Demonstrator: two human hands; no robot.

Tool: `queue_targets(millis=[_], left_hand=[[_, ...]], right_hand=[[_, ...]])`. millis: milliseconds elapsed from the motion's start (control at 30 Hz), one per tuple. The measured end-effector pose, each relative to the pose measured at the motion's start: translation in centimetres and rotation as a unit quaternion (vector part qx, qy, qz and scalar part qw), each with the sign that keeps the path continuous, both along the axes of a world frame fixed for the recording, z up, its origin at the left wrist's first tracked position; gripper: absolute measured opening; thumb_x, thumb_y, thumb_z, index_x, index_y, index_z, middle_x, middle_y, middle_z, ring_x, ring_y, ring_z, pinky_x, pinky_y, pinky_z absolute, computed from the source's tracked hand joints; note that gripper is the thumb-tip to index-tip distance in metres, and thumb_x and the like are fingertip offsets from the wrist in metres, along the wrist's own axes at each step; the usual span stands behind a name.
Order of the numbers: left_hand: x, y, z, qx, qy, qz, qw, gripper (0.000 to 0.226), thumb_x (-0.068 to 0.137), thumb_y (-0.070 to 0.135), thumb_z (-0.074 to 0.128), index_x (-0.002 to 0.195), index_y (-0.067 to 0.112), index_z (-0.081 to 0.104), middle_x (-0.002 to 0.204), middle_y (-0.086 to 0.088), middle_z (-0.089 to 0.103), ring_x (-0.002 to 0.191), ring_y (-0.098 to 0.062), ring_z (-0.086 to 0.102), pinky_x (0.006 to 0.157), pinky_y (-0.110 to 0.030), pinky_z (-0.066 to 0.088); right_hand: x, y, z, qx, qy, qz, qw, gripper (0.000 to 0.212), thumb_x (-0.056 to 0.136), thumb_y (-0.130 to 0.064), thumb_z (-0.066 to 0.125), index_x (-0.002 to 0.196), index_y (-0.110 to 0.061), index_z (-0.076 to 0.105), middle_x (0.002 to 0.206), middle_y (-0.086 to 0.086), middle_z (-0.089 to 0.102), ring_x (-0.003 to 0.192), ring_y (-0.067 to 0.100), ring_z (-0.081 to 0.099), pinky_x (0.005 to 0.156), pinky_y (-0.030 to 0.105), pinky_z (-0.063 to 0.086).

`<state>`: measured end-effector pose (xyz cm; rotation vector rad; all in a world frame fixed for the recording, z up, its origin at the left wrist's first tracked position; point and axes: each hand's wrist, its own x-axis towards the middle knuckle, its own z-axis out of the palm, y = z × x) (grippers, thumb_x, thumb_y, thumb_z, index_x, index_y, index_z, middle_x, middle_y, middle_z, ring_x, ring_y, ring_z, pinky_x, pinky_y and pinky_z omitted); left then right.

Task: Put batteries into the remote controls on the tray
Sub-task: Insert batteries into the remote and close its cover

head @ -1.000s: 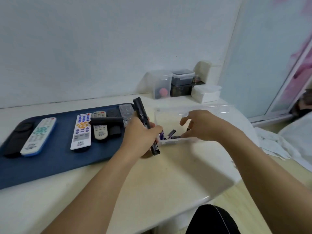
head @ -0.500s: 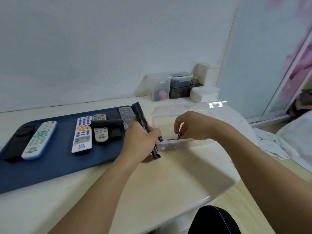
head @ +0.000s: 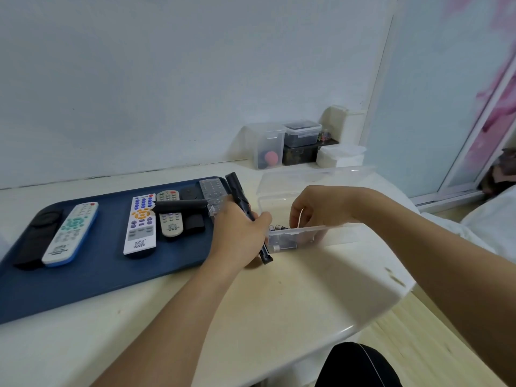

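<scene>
Pale and bare, the bench (head: 167,317) carried a blue tray (head: 92,272) at the left of the frame, with several remote controls (head: 141,223) lying on it. At centre the left hand (head: 237,238) was wrapped around a slim black remote (head: 241,201) held just off the tray's right edge. The right hand (head: 321,208), higher and spread half a second before, had dipped into the clear box (head: 293,238); its fingers curled down among the batteries (head: 279,227), though whether they pinched one could not be told, so loading seemed imminent.

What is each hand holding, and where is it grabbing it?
The left hand grips a slim black remote around its lower half. The right hand reaches into the clear box of batteries; whether it pinches one cannot be told.
</scene>
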<state>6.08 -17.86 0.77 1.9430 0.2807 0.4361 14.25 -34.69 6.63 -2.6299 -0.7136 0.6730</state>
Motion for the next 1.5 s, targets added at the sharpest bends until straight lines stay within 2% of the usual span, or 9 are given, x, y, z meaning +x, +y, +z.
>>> queue_targets(millis=[333, 500, 633, 767, 1000, 1100, 1233, 1367, 1500], left_hand=[[0.1, 0.1, -0.2, -0.014, -0.003, 0.003, 1.000, 0.027, 0.086, 0.025, 0.073, 0.100, 0.012, 0.054, 0.085, -0.003, 0.065, 0.075, -0.022, 0.071, 0.069, -0.046, 0.062], [0.3, -0.1, -0.5, -0.022, 0.012, -0.020, 0.999, 0.037, 0.083, 0.033, 0.077, 0.102, 0.009, 0.056, 0.088, -0.010, 0.070, 0.074, -0.023, 0.074, 0.062, -0.043, 0.062], [0.5, -0.2, -0.6, -0.022, 0.007, -0.026, 0.999, 0.036, 0.084, 0.032, 0.078, 0.101, 0.016, 0.051, 0.089, -0.005, 0.065, 0.078, -0.024, 0.073, 0.067, -0.047, 0.062], [0.1, -0.2, 0.6, -0.081, -0.009, -0.017, 0.997, 0.035, 0.090, 0.046, 0.069, 0.099, 0.016, 0.054, 0.090, -0.009, 0.066, 0.068, -0.020, 0.072, 0.050, -0.032, 0.056], [-1.8, 4.8, 4.4, -0.499, -0.014, -0.041, 0.865, 0.046, 0.106, 0.043, 0.043, 0.104, 0.005, 0.069, 0.080, -0.010, 0.068, 0.051, -0.017, 0.053, 0.048, -0.025, 0.048], [-3.3, 8.4, 5.3, -0.496, 0.000, -0.080, 0.865, 0.049, 0.102, 0.030, 0.038, 0.129, -0.005, 0.059, 0.081, -0.013, 0.064, 0.052, -0.020, 0.050, 0.047, -0.025, 0.045], [-4.8, 11.5, 4.9, -0.472, 0.010, -0.073, 0.878, 0.042, 0.103, 0.026, 0.040, 0.129, -0.002, 0.057, 0.090, -0.012, 0.068, 0.058, -0.020, 0.055, 0.055, -0.031, 0.047], [-6.2, 13.8, 4.5, -0.484, -0.035, -0.060, 0.872, 0.038, 0.110, 0.027, 0.033, 0.133, 0.006, 0.055, 0.111, -0.012, 0.073, 0.071, -0.021, 0.067, 0.054, -0.030, 0.057], [-7.0, 16.6, 3.6, -0.478, -0.094, -0.061, 0.871, 0.034, 0.110, 0.033, 0.031, 0.137, 0.026, 0.051, 0.117, -0.004, 0.073, 0.095, -0.026, 0.069, 0.087, -0.049, 0.054]], right_hand=[[0.7, 1.1, 0.3, -0.083, -0.087, 0.031, 0.992, 0.022, 0.078, -0.002, 0.073, 0.087, -0.022, 0.075, 0.078, -0.006, 0.076, 0.059, 0.002, 0.069, 0.083, 0.034, 0.061], [1.1, 0.3, 1.0, -0.119, -0.150, 0.065, 0.979, 0.023, 0.084, -0.007, 0.069, 0.102, -0.019, 0.075, 0.068, -0.014, 0.064, 0.067, 0.002, 0.058, 0.063, 0.018, 0.048], [1.7, -2.6, 1.2, 0.014, -0.116, 0.016, 0.993, 0.012, 0.088, -0.010, 0.070, 0.093, -0.017, 0.078, 0.071, -0.001, 0.070, 0.064, 0.007, 0.064, 0.075, 0.033, 0.060], [0.0, -2.7, 1.3, 0.231, -0.031, -0.018, 0.972, 0.014, 0.093, -0.006, 0.067, 0.098, -0.013, 0.078, 0.083, -0.001, 0.074, 0.071, 0.007, 0.064, 0.070, 0.018, 0.052], [-3.5, 2.8, 0.5, 0.436, 0.098, -0.022, 0.894, 0.017, 0.096, -0.002, 0.060, 0.106, 0.006, 0.071, 0.084, 0.011, 0.070, 0.067, 0.012, 0.053, 0.064, 0.020, 0.048], [-4.2, 4.7, 0.1, 0.491, 0.174, -0.048, 0.852, 0.022, 0.098, -0.003, 0.054, 0.111, 0.008, 0.069, 0.079, 0.008, 0.063, 0.062, 0.010, 0.048, 0.059, 0.016, 0.044], [-5.9, 7.3, -0.5, 0.543, 0.302, -0.060, 0.781, 0.025, 0.095, -0.008, 0.055, 0.108, 0.005, 0.071, 0.077, 0.006, 0.057, 0.055, 0.007, 0.039, 0.050, 0.013, 0.033], [-8.1, 13.6, -1.3, 0.521, 0.270, -0.027, 0.809, 0.024, 0.100, -0.011, 0.053, 0.095, 0.006, 0.071, 0.070, 0.009, 0.052, 0.048, 0.005, 0.030, 0.045, 0.014, 0.024], [-8.0, 18.7, -1.3, 0.496, 0.145, -0.012, 0.856, 0.018, 0.098, -0.011, 0.062, 0.089, 0.004, 0.067, 0.071, 0.015, 0.060, 0.042, 0.007, 0.029, 0.042, 0.017, 0.025]])
